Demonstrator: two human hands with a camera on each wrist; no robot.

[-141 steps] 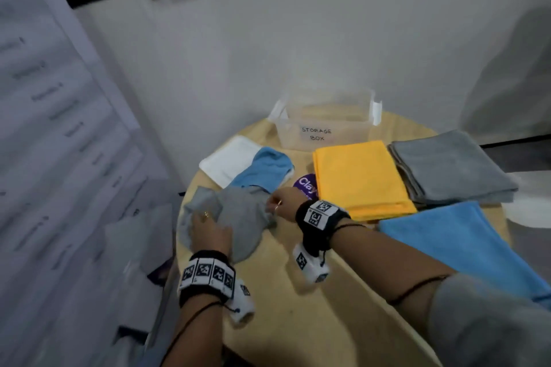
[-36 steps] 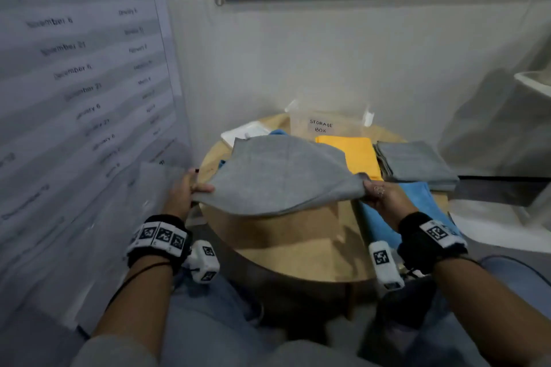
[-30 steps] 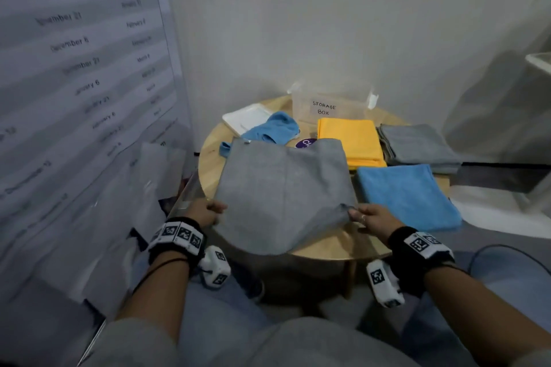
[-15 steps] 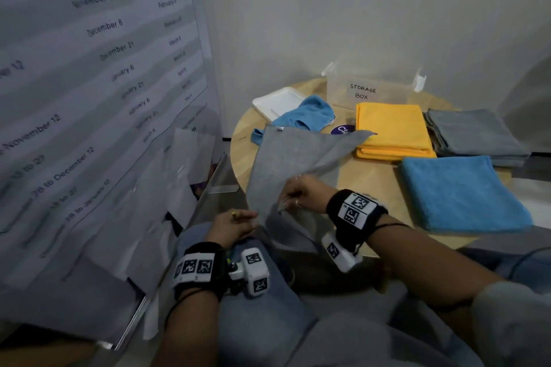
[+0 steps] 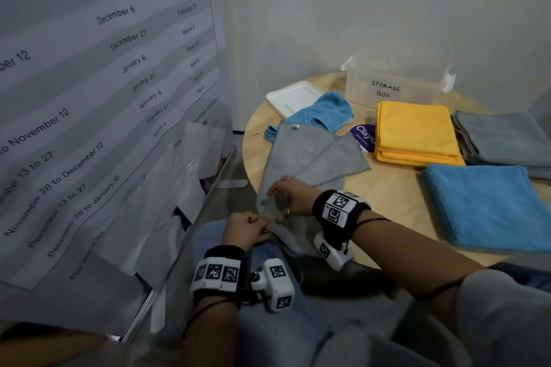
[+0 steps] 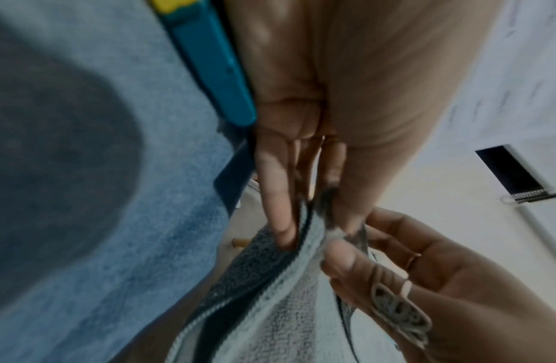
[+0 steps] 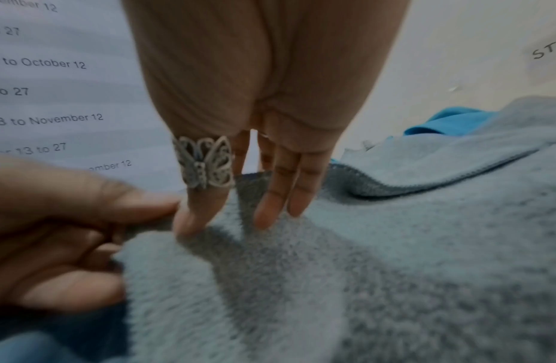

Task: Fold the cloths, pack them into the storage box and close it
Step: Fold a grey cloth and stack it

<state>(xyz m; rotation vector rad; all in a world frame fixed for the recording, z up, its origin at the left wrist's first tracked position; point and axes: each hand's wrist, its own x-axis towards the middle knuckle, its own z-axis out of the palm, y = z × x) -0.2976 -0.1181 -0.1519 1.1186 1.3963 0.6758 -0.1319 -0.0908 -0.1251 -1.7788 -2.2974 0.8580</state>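
A grey cloth lies folded over on itself at the round table's near left edge, its near end hanging toward my lap. My left hand pinches the cloth's near corners, which the left wrist view shows between thumb and fingers. My right hand meets it there and pinches the same corner of the grey cloth between ringed thumb and fingers. The clear storage box stands open at the table's far side, its white lid to its left.
A crumpled blue cloth lies partly on the lid. Folded yellow, grey and blue cloths lie on the right of the table. A large printed board leans close on my left.
My right hand has carried its corner of the spread cloth across to my left hand, doubling the cloth over. The upper layer now lies flatter on the table.
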